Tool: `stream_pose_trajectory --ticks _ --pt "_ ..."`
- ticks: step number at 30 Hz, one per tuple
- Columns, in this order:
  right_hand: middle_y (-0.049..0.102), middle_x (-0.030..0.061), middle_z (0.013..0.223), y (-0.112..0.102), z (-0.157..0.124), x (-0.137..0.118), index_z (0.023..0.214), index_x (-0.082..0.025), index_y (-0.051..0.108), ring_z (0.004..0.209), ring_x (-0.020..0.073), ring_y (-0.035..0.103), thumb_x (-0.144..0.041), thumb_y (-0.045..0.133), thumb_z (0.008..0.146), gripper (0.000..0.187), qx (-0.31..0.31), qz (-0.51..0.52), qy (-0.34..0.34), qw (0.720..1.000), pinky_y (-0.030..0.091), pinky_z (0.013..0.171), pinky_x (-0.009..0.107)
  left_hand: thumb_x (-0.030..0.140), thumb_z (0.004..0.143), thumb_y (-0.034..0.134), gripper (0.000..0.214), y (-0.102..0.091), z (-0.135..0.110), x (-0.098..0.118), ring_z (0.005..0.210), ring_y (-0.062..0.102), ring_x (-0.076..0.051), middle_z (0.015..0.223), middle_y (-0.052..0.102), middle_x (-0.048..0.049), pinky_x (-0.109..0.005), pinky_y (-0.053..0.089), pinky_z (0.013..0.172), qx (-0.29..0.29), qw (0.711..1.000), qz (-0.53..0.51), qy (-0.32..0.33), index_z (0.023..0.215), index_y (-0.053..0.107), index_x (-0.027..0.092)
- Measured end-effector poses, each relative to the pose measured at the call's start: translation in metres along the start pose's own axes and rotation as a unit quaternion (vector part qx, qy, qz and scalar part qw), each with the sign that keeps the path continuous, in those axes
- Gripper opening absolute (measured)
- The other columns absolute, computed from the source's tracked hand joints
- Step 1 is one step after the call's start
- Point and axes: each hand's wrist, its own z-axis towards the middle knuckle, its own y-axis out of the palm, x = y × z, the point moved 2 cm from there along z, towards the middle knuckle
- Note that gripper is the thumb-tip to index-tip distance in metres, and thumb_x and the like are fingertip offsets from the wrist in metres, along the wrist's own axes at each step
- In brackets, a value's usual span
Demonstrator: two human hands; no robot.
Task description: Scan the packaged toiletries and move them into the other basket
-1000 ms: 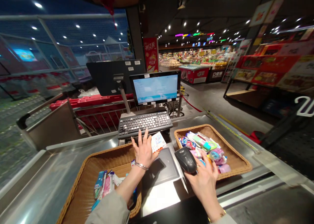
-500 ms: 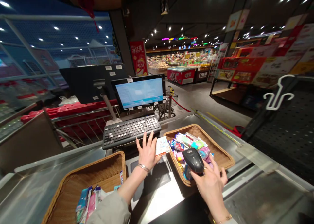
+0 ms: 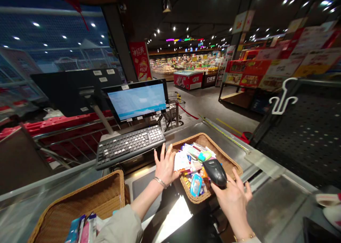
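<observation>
My left hand has a small flat white box with an orange-red edge between thumb and fingers. The box is over the left side of the right wicker basket, which is heaped with small colourful packets. My right hand is wrapped around a black handheld barcode scanner, its head above the basket's packets and angled toward the left. A blue oval-topped pack lies near the basket's front. At lower left, another wicker basket contains several packets, partly hidden by my sleeve.
Behind the baskets stand a black keyboard and a lit monitor. A metal counter extends to the right. A white hook hangs on a black perforated panel. Beyond are a shopping cart and stacked boxes.
My left hand has brought the white box rightward over the right basket's contents. The scanner has shifted away from the front packets, exposing the blue pack. The view has turned slightly right.
</observation>
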Motion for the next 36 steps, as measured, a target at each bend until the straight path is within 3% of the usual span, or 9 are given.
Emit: stream_pose_trajectory --ticks 7,12,17,23,27,36 --pt "0.074 0.01 0.096 -0.002 0.0 0.013 0.071 -0.023 0.071 0.123 0.0318 0.049 -0.063 0.047 0.079 0.047 -0.006 -0.012 -0.003 1.0 0.019 0.107 0.055 0.051 0.087 0.051 0.069 0.017 0.016 0.018 0.148 0.011 -0.036 0.157 0.029 -0.0097 -0.07 0.004 0.113 0.028 0.999 0.02 -0.017 0.148 0.034 0.023" --pt "0.074 0.0099 0.095 -0.002 0.002 0.005 0.069 -0.023 0.069 0.122 0.0312 0.05 -0.062 0.047 0.08 0.046 0.005 0.002 -0.001 1.0 0.02 0.106 0.054 0.051 0.088 0.049 0.065 0.007 0.008 0.004 0.148 0.011 -0.036 0.158 0.025 -0.0112 -0.069 0.007 0.114 0.035 0.998 0.017 -0.039 0.145 0.039 0.02" --pt "0.073 0.0095 0.098 0.0 0.003 -0.015 0.076 -0.022 0.07 0.122 0.0307 0.049 -0.061 0.047 0.08 0.045 -0.007 0.029 -0.02 0.999 0.02 0.105 0.054 0.043 0.089 0.051 0.058 -0.01 -0.014 -0.018 0.147 0.015 -0.035 0.157 0.028 -0.0115 -0.069 0.008 0.114 0.052 0.996 0.017 -0.075 0.142 0.044 0.022" --pt "0.073 0.0101 0.1 0.006 -0.002 -0.049 0.077 -0.022 0.068 0.122 0.0315 0.049 -0.057 0.049 0.078 0.04 -0.04 0.079 -0.082 0.993 0.023 0.105 0.052 0.038 0.089 0.052 0.049 -0.035 -0.06 -0.053 0.146 0.019 -0.034 0.155 0.034 -0.0096 -0.069 0.009 0.114 0.049 0.989 0.037 -0.134 0.135 0.05 0.025" --pt "0.071 0.0112 0.106 0.012 -0.011 -0.077 0.09 -0.019 0.068 0.126 0.0304 0.047 -0.051 0.05 0.08 0.037 -0.062 0.113 -0.145 0.981 0.025 0.106 0.051 0.034 0.088 0.053 0.045 -0.05 -0.104 -0.085 0.146 0.022 -0.033 0.152 0.04 -0.0106 -0.068 0.008 0.114 0.057 0.979 0.064 -0.186 0.132 0.053 0.025" --pt "0.071 0.0118 0.103 0.025 -0.033 -0.128 0.085 -0.02 0.068 0.126 0.0314 0.045 -0.048 0.051 0.08 0.033 -0.138 0.161 -0.203 0.956 0.023 0.107 0.054 0.029 0.087 0.053 0.042 -0.066 -0.204 -0.143 0.144 0.027 -0.031 0.151 0.042 -0.0091 -0.066 0.008 0.115 0.023 0.954 0.096 -0.284 0.128 0.054 0.025"
